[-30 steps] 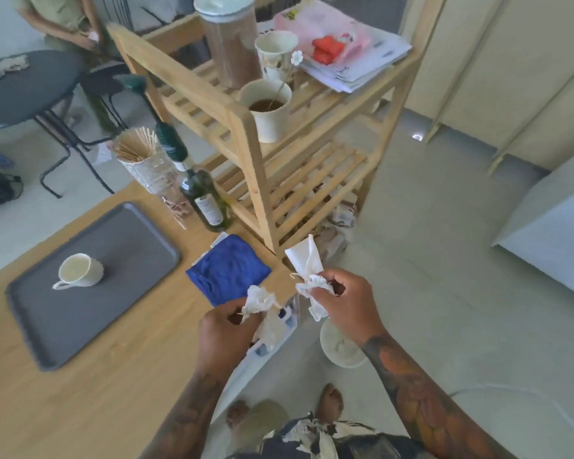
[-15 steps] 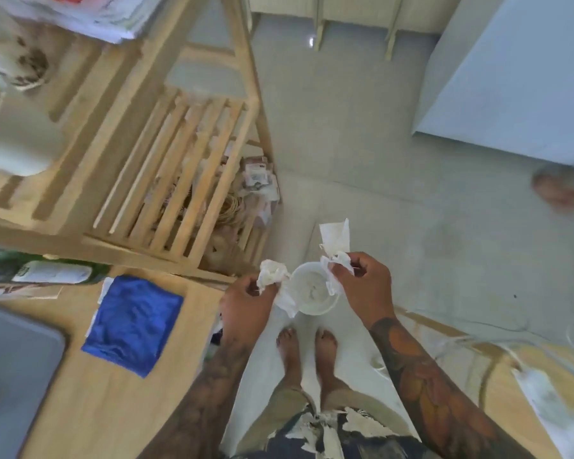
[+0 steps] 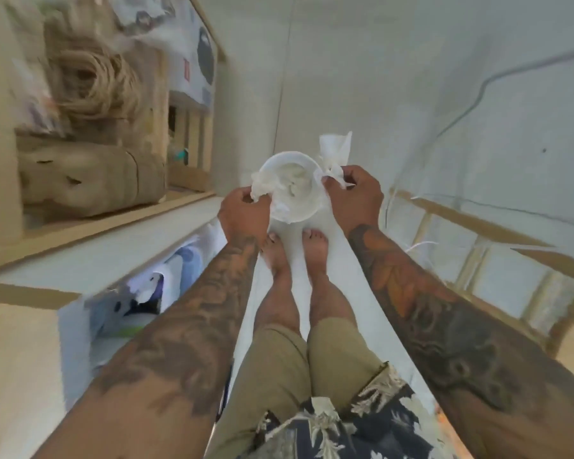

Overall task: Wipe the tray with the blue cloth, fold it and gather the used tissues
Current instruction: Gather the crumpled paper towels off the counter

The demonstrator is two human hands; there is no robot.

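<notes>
Pale floor (image 3: 411,77); white bin (image 3: 295,207) btwn hands. L hand (image 3: 242,217) pinches crumpled tissue (image 3: 262,185); R hand (image 3: 355,197) pinches tissue wad (image 3: 333,154). Wood shelf (image 3: 90,180) left of L hand.

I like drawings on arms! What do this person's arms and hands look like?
Both forearms are bare, with no sleeves, and covered in tattoos. The left hand follows dark grey swirly patterns. The right hand follows an arm with an orange flower-like design and dark shapes. No gloves, rings or watch show.

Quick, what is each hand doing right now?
Left hand: grips a crumpled tissue.
Right hand: grips another tissue, above the white bin.
</notes>
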